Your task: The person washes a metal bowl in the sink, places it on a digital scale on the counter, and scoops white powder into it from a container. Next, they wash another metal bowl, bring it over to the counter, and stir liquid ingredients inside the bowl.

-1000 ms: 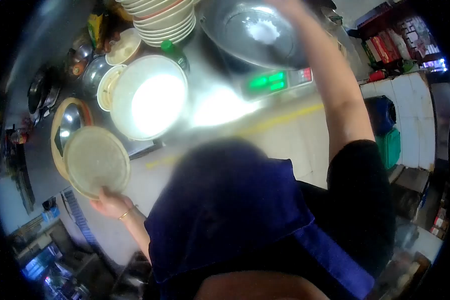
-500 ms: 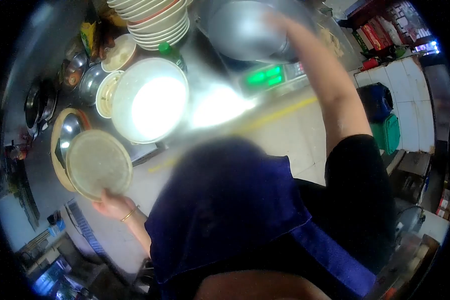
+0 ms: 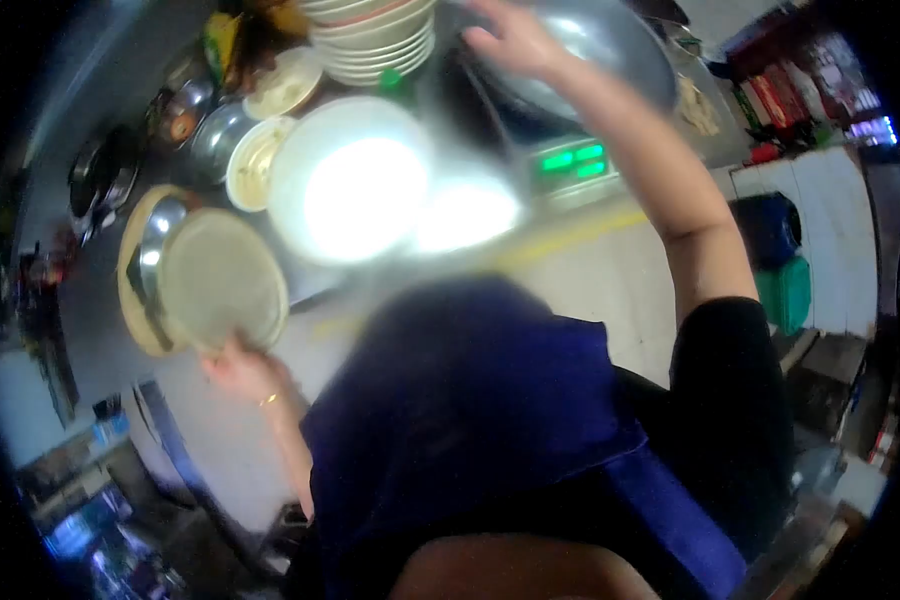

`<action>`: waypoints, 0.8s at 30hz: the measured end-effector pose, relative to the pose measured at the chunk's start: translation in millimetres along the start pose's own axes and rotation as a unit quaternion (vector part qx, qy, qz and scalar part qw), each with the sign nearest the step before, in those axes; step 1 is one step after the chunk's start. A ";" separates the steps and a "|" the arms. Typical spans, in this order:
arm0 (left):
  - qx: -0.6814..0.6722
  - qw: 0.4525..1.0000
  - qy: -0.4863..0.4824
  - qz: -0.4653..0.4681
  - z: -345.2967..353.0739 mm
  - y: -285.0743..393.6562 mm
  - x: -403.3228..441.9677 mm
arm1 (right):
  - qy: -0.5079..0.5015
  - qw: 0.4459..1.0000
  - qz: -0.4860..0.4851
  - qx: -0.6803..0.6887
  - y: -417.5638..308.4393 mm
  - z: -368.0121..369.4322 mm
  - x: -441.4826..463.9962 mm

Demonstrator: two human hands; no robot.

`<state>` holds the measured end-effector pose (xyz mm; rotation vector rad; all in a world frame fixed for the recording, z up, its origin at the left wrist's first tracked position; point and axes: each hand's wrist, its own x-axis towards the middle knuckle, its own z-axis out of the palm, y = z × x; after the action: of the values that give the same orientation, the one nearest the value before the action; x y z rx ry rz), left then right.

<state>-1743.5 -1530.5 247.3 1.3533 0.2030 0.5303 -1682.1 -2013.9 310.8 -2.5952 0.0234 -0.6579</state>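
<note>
My left hand point(image 3: 240, 370) grips the lower edge of a round, flat, pale lid point(image 3: 222, 282), with a gold bracelet on the wrist. My right hand point(image 3: 510, 38) is at the top, fingers apart, over the left edge of a large metal bowl point(image 3: 595, 55). Nothing shows in its fingers. That bowl is by a scale with a lit green display point(image 3: 573, 160). Between my hands stands a white tub point(image 3: 350, 180), its inside washed out by glare. The tub's left side is next to a small cream bowl point(image 3: 258, 165).
A stack of cream bowls point(image 3: 375, 45) stands behind the tub, beside a green bottle cap point(image 3: 391, 78). At the left are a wooden-rimmed round item point(image 3: 135, 275), a metal bowl point(image 3: 220, 140) and a bowl with pale food point(image 3: 283, 85). A green bin point(image 3: 785, 293) is at the right.
My right hand has moved from inside the large metal bowl to its left edge. My left hand still holds the lid. The whole view has shifted a little.
</note>
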 end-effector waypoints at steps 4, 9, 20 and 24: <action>-0.064 0.995 -0.082 -0.013 27.7 -10.0 -13.7 | -0.294 0.948 -0.126 0.003 -129.0 54.6 -5.7; -0.077 0.990 -0.100 -0.070 54.6 6.7 -30.7 | -0.577 0.805 -0.051 -0.131 -103.8 134.7 -78.0; -0.098 0.988 -0.096 -0.068 46.0 -1.8 -21.8 | -0.504 0.815 0.157 0.241 -158.1 65.4 -52.9; -0.095 0.989 -0.083 -0.074 40.3 4.1 -22.1 | -0.455 0.748 0.270 0.401 -149.1 41.8 -20.5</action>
<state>-1746.0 -1575.6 256.6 1.1784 0.1133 0.3024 -1695.3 -1859.9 334.3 -1.6560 0.1399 0.7100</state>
